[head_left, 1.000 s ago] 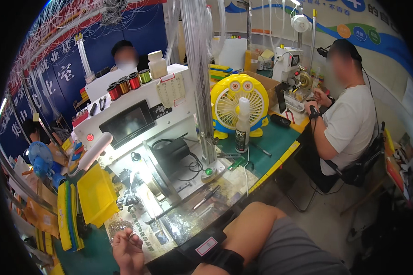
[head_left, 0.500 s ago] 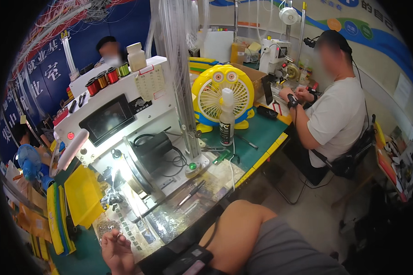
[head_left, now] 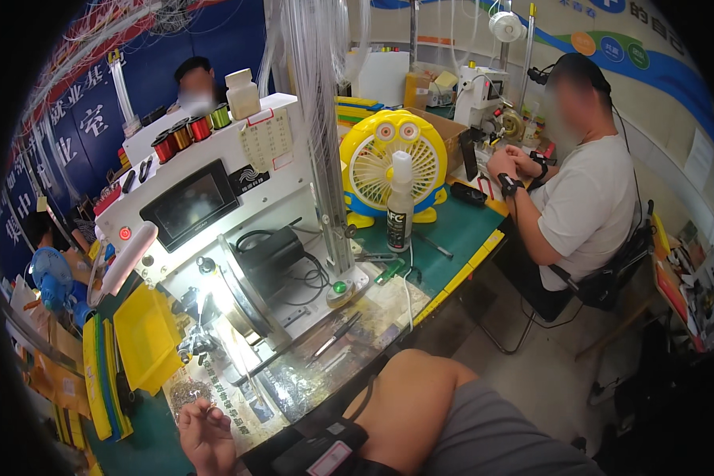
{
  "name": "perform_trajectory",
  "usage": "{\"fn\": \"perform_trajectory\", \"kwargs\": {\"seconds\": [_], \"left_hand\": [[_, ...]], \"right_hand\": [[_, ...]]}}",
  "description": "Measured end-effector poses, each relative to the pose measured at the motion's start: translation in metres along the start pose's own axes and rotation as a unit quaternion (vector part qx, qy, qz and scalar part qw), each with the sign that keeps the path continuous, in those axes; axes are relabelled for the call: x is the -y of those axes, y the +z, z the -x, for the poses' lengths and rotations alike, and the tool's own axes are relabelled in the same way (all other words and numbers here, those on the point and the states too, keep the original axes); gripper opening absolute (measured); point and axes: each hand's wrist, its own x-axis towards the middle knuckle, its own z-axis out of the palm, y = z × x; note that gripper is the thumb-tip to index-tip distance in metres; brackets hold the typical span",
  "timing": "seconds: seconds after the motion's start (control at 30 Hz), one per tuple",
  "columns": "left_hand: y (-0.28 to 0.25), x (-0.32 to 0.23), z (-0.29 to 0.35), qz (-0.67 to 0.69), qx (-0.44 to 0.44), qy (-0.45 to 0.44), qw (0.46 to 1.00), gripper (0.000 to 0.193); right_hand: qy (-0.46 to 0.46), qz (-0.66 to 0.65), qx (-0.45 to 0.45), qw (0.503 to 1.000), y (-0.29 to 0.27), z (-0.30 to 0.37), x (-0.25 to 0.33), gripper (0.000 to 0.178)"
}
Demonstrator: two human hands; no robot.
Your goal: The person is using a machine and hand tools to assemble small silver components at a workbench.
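At the lower left, my right hand (head_left: 206, 438) is raised at the bench's near edge. Its fingers curl together at the tips, and what they may pinch is too small to make out. A black wrist device (head_left: 325, 451) with a cable sits on the bare forearm (head_left: 408, 393). My left hand is out of sight. Just above the fingers lies a pile of small metal bits (head_left: 189, 389) on the bench sheet. Beyond it, a brightly lit white machine (head_left: 293, 194) has a round metal wheel (head_left: 242, 297) and a dark screen (head_left: 189, 204).
A yellow tray (head_left: 144, 341) stands left of the machine. A pen-like tool (head_left: 335, 337) lies on the bench. Further right are a bottle (head_left: 400, 214) and a yellow fan (head_left: 420, 159). Thread spools (head_left: 181, 136) line the machine top. A co-worker (head_left: 583, 190) sits at right.
The whole view has shifted slightly, so the bench and machine appear a little further right. My right hand keeps nearly the same place and curled pose.
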Motion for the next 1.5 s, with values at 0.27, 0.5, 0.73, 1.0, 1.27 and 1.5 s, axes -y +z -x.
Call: {"fn": "perform_trajectory", "kwargs": {"seconds": [0.27, 0.5, 0.73, 1.0, 1.27, 1.5], "left_hand": [[0.002, -0.002, 0.0, 0.003, 0.018, -0.006, 1.0, 0.006], [0.003, -0.002, 0.001, 0.001, 0.007, 0.0, 1.0, 0.005], [0.006, -0.002, 0.003, 0.001, 0.012, -0.006, 1.0, 0.006], [0.007, -0.004, 0.005, 0.007, 0.024, -0.001, 1.0, 0.005], [0.011, -0.011, 0.001, 0.004, 0.024, 0.004, 1.0, 0.006], [0.014, -0.012, 0.003, 0.004, 0.021, 0.0, 1.0, 0.004]], "right_hand": [[-0.004, 0.002, -0.001, 1.0, -0.001, -0.007, -0.004, 0.013], [-0.004, 0.02, -0.01, 1.0, -0.006, -0.006, 0.001, 0.013], [-0.006, 0.033, -0.015, 0.999, -0.011, -0.004, 0.006, 0.014], [-0.016, 0.044, -0.013, 0.999, -0.012, -0.009, 0.012, 0.014], [-0.039, 0.069, 0.004, 0.997, -0.02, -0.024, 0.021, 0.015], [-0.05, 0.094, 0.02, 0.994, -0.018, -0.033, 0.038, 0.016]]}}
